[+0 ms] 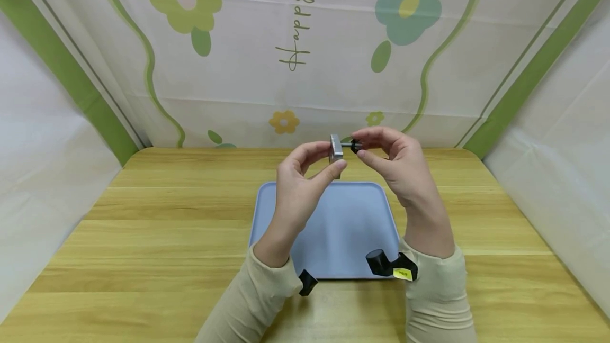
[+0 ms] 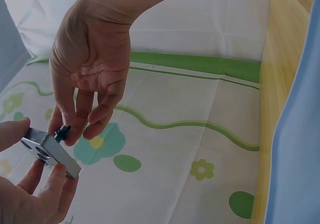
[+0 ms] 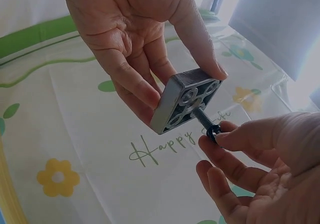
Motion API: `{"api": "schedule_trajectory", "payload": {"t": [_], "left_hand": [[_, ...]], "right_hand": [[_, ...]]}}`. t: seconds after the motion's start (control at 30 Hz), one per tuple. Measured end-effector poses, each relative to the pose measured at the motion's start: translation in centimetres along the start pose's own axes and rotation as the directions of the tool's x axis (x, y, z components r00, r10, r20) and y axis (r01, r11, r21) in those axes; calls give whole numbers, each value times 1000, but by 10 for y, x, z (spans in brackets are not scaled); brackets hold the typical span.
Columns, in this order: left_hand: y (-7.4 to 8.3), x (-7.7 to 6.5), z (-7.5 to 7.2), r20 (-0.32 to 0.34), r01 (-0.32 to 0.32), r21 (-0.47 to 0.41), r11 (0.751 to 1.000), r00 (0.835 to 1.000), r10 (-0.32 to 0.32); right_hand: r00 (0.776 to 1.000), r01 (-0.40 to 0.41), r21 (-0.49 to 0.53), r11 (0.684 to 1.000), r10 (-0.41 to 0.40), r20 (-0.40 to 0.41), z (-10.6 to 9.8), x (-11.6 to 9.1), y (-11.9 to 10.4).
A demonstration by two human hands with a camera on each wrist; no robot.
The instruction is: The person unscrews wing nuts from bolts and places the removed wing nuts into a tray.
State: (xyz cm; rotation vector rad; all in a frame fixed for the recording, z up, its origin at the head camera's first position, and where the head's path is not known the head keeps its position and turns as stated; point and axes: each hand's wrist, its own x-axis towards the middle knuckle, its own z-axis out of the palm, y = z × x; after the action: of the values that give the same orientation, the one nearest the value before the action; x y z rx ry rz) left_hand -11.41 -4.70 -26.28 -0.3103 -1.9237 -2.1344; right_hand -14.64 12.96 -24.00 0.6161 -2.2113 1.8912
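Left hand (image 1: 299, 187): bending partway closed, pinching the edges of a square metal block (image 1: 335, 150) between its thumb and fingers.
Right hand (image 1: 402, 165): bending partway closed too, pinching the black end (image 3: 213, 133) of a threaded bolt (image 3: 202, 118) with its thumb and finger; its other fingers are curving loosely.
Block: staying up in the left hand's grip, near the right fingertips, with round holes facing the right hand.
Bolt: reaching between the two hands, its tip meeting the middle of the block; how deep it is going, I cannot tell.
Blue tray (image 1: 343, 226): lying below both hands, on the wooden table (image 1: 167, 237).
Flowery cloth (image 1: 238, 68): hanging behind the hands.
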Motion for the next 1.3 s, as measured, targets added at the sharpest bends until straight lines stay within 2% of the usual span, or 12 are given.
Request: {"api": "schedule_trajectory", "payload": {"t": [0.2,0.37,0.6,0.7,1.03,1.3], "left_hand": [[0,0,0,-3,-3,-3,1000,1000,3],[1,1,0,-4,-3,-9,1000,1000,3],[2,1,1,-7,5,-7,1000,1000,-5],[2,0,1,-8,8,-3,1000,1000,-8],[2,1,1,-6,9,-5,1000,1000,-9],[3,0,1,0,6,-1,1000,1000,-6]], "right_hand": [[999,36,-35,999,-36,-13,4,0,0],[997,69,-1,998,-69,-36,4,0,1],[981,55,143,988,-27,-190,1,-2,-3],[976,42,162,986,-6,-216,0,-3,-6],[993,-77,84,993,84,-82,-1,-1,-7],[992,-107,71,992,112,-59,-2,-1,-3]]}}
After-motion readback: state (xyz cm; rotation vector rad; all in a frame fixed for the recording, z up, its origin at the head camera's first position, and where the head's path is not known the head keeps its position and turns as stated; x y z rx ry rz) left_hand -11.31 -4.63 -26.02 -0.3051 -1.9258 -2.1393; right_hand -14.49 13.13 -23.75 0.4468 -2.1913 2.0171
